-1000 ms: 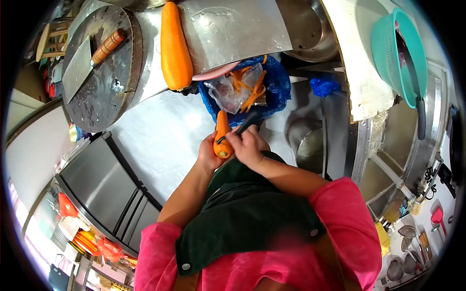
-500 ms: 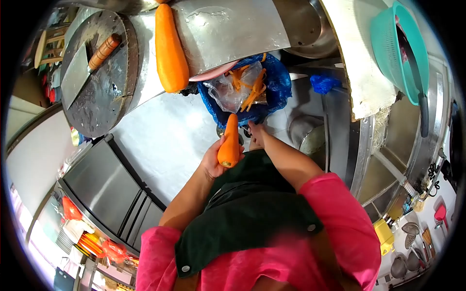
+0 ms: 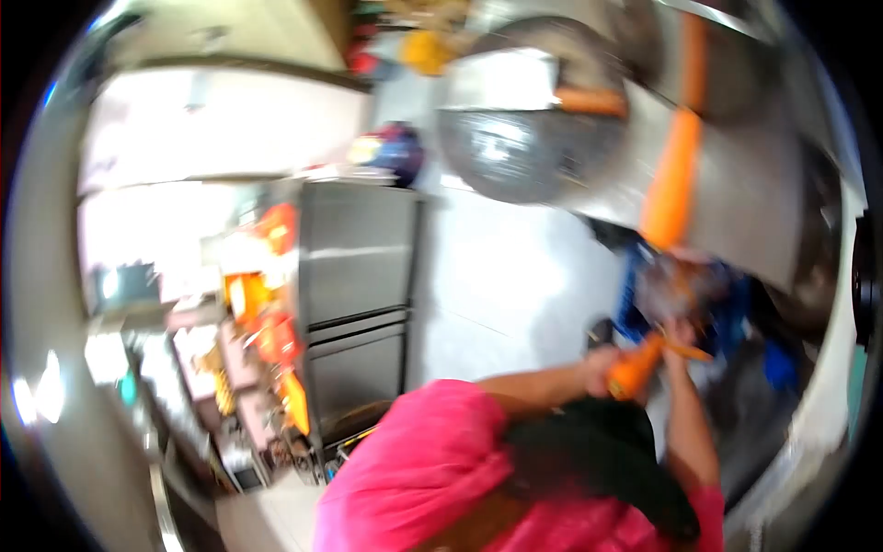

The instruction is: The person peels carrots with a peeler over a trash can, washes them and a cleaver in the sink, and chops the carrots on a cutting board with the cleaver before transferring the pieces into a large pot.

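One bin w/ blue liner (image 3: 629, 304) stands at approx. 1 o'clock from the hands, clear plastic (image 3: 676, 287) bunched inside plus blurred orange bits. Carrot (image 3: 635, 370) is in the L hand (image 3: 602, 370), on the person's side of the bin: bright orange, tapered, tilted, narrow tip to approx. 1 o'clock, blunt end to 7. L fingers wrap it. R hand (image 3: 679, 333) is by the bin's near edge, next to a thin orange strip (image 3: 688, 352); too blurred, can't tell what those fingers hold, if anything. Second carrot (image 3: 671, 189) lies on the metal surface (image 3: 745, 184), 12 o'clock; round block (image 3: 501, 152) w/ cleaver (image 3: 506, 81), 11 o'clock.
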`<state>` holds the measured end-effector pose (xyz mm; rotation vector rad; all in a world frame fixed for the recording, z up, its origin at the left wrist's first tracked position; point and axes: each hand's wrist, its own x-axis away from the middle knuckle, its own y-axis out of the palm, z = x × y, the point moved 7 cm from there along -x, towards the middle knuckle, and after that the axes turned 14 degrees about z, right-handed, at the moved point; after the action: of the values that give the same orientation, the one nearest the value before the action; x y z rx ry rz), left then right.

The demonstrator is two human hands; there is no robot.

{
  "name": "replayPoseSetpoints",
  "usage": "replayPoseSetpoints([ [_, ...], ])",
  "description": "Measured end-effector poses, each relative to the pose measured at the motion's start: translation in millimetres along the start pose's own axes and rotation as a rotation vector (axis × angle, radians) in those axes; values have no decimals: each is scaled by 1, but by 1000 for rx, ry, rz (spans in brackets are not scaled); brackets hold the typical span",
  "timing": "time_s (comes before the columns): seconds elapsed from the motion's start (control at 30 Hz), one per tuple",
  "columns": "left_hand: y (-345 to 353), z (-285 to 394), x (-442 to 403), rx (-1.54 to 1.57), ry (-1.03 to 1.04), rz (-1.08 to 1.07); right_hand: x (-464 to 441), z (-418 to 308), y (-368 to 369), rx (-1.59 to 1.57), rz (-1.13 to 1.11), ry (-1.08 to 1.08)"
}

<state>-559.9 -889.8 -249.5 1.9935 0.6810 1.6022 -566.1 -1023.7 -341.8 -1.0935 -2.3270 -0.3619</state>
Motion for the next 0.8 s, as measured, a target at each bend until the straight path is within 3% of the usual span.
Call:
replayPoseSetpoints([
  [0.03, -8, -8, 1, -24, -101, 371, -53, 100, -32, 151, 56, -148],
  [0.1, -7, -12, -9, -10, -111, 256, -27, 90, -44, -1, 569, 28],
  [0.13, 14, -8, 3, -48, -92, 193, -59, 210, -70, 99, 298, 662],
  [0.17, 20, -5, 2, -45, -81, 272, -41, 206, -87, 395, 295, 955],
  [0.23, 18, 3, 9, -44, -60, 350, -5, 169, -69, 193, 238, 1122],
  [0.27, 13, 7, 3, -29, -48, 426, 16, 131, -58, 191, 229, 1111],
  [0.33, 11, 14, -4, -25, -22, 496, 40, 32, -31, -86, 370, 716],
  [0.37, 12, 17, -7, 27, 15, 529, 59, 10, -16, -88, 366, 704],
  [0.43, 12, 23, -16, 121, 90, 541, 71, -53, -11, -207, 495, 142],
  [0.47, 12, 22, -22, 120, 92, 539, 76, -58, -15, -208, 494, 139],
  [0.53, 20, 21, -29, 262, 41, 431, 84, -79, -3, 197, 172, -73],
  [0.6, 26, 22, -24, 203, 16, 491, 80, -91, 3, 135, 176, -94],
  [0.67, 19, 27, -28, 163, 37, 398, 68, -90, 9, 62, 103, -178],
  [0.7, 23, 25, -23, 54, 23, 372, 59, -94, 10, 38, 143, -314],
  [0.73, 19, 21, -13, -18, -52, 379, 32, -57, 0, 30, 150, -62],
  [0.8, 26, 14, 5, 21, -76, 347, 0, -12, -13, -189, 250, 126],
])
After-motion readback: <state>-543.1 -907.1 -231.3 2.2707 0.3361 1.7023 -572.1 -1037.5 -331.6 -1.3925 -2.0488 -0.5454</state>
